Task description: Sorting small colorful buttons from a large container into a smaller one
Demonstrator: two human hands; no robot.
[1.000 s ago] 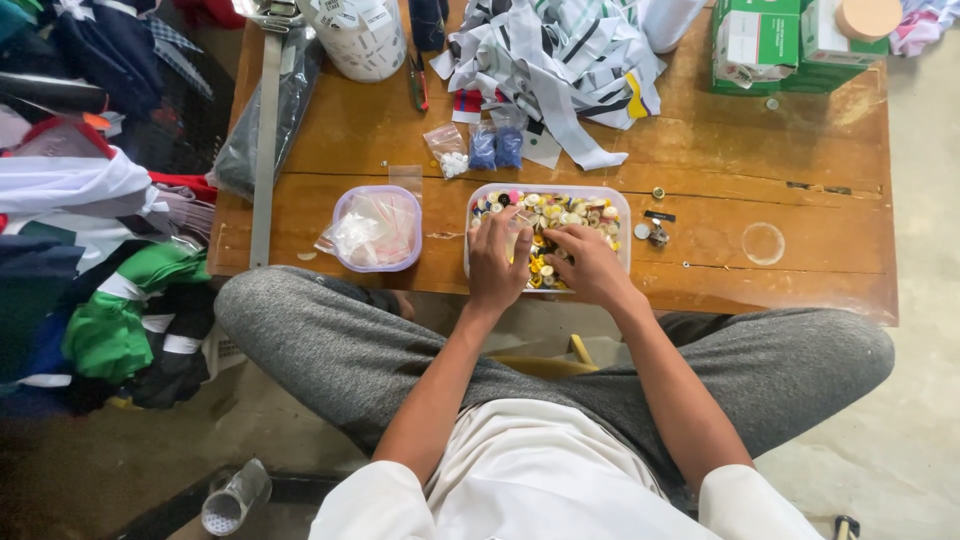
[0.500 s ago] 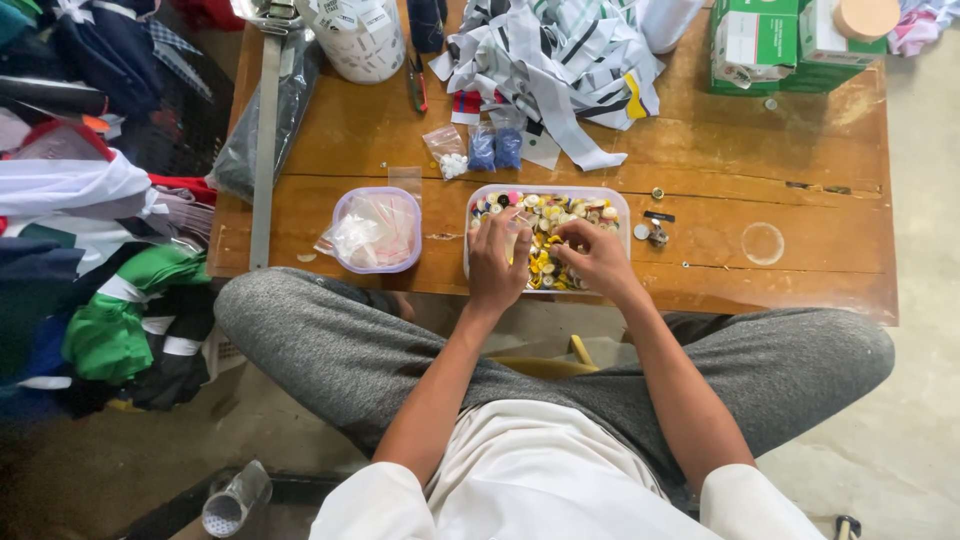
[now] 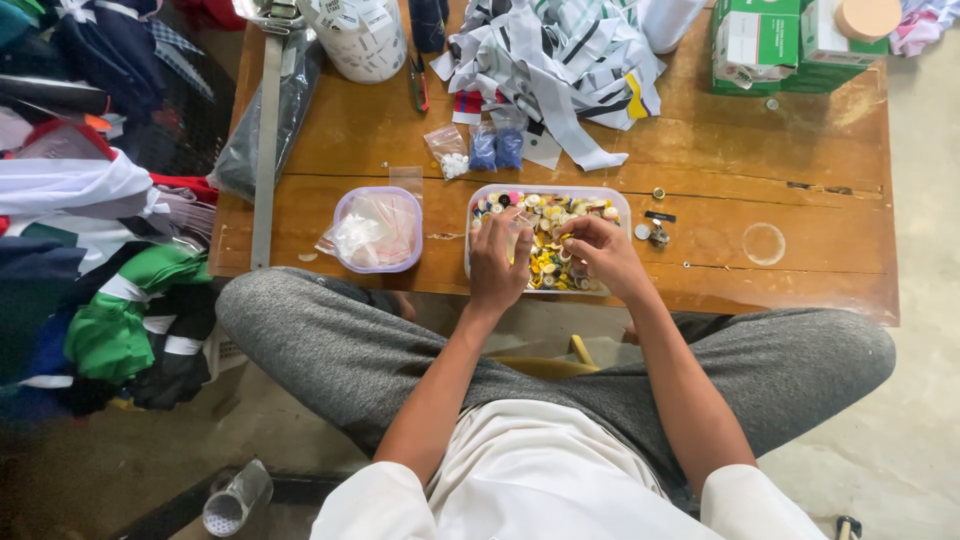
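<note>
Right hand [image 3: 598, 255]: fingers curled, tips pinching into mixed coloured buttons [image 3: 545, 262]; whether one is actually gripped cannot be told. Left hand [image 3: 498, 262]: flat, loosely spread, resting on the buttons just beside the right.
Beneath both: clear rectangular tub [image 3: 620, 200] holding the buttons, at the near edge of the wooden table [image 3: 800, 200].
Left of the hands: round container of small plastic bags [image 3: 376, 228].
Beyond: fabric strips [image 3: 560, 60].
Handling: pick lightly, one piece at a time, steadying the tub.

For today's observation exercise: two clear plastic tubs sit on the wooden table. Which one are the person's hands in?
The rectangular tub filled with mixed coloured buttons, where the left hand and right hand both rest. The rounder tub beside it holds only small clear bags, untouched.
</note>
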